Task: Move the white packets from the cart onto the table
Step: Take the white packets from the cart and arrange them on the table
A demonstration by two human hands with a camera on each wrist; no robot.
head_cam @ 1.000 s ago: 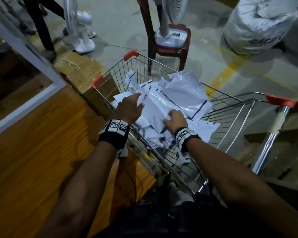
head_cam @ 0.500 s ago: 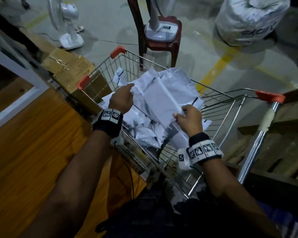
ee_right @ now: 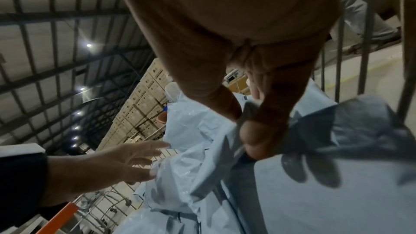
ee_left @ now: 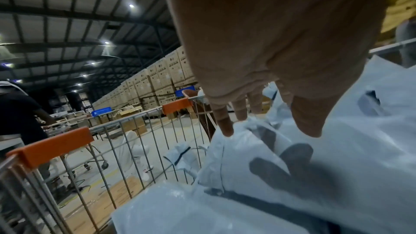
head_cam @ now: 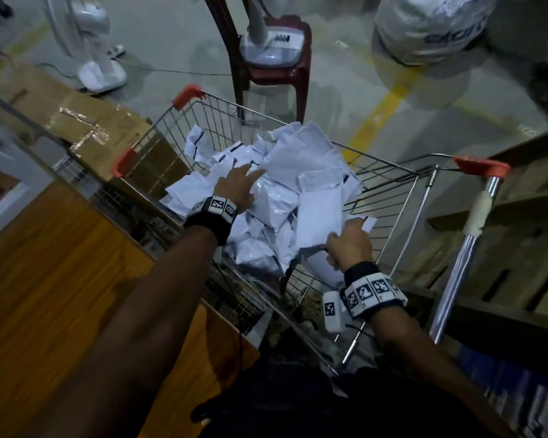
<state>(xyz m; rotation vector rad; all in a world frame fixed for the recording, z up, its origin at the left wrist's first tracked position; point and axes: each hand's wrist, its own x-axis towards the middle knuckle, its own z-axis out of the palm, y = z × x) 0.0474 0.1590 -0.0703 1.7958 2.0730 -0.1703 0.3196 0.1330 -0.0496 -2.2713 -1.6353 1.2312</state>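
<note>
Left of the cart [head_cam: 389, 197], a wooden table [head_cam: 45, 279] runs along its wire side, and a taped cardboard box [head_cam: 102, 134] sits beyond the table's far end, against the cart's far-left corner. Inside the cart, the white packets [head_cam: 276, 197] lie in a loose heap that rises to the rim; none rests on the table. Over the heap's left part, the left hand [head_cam: 236, 184] reaches forward with fingers straight and spread, holding nothing; the left wrist view shows its fingertips [ee_left: 227, 129] touching the crumpled plastic of one packet. At the cart's near-right side, the right hand [head_cam: 348, 245] is closed on a flat white packet [head_cam: 318, 216], thumb and curled fingers pinching its lower edge, the packet raised above the heap. Beyond the cart's far end stand a white floor fan [head_cam: 100, 71] and a red plastic chair [head_cam: 276, 71]. Right of the cart, its orange-capped handle [head_cam: 481, 167] stands beside wooden pallets [head_cam: 516, 235].
</note>
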